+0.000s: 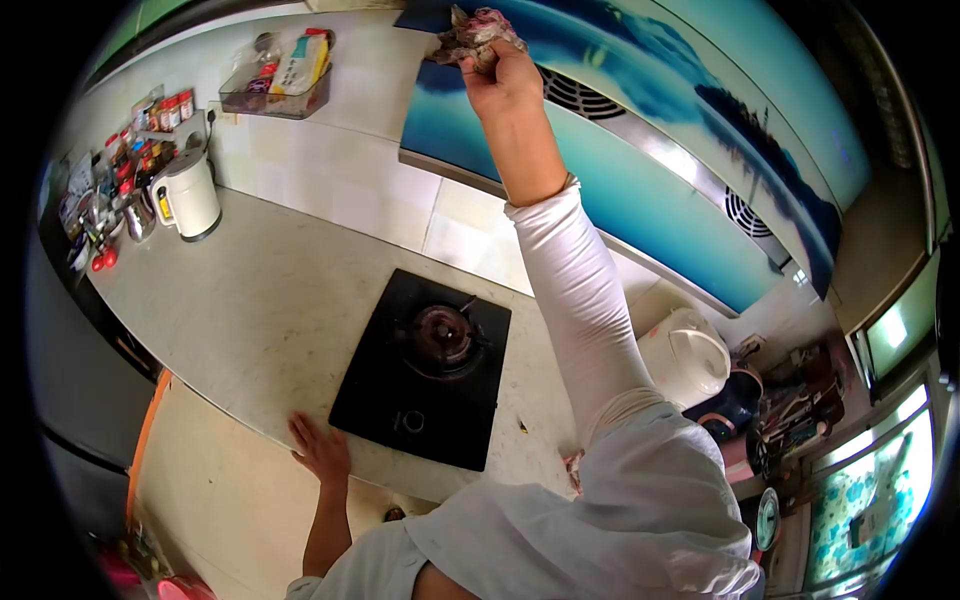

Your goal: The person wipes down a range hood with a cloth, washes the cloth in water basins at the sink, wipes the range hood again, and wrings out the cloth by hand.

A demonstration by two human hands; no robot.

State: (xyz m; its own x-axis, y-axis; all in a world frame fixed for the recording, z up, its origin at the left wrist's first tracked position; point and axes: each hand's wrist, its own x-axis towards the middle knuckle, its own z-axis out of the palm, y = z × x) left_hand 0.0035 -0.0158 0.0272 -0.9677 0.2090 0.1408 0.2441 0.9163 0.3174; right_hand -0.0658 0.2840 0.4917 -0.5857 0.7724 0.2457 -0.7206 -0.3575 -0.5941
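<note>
High at the top of the view, my right hand is closed on a crumpled brown and pink cloth, held against the upper left part of the blue range hood. The arm in its white sleeve reaches up across the view. My left hand lies with spread fingers on the front edge of the marbled countertop, just left of the black gas stove. Nothing is in it. The stove has one round burner.
A white kettle and many jars stand at the back left. A wall basket holds packages. To the right are a white appliance and a dark pot. Cabinets hang above the hood.
</note>
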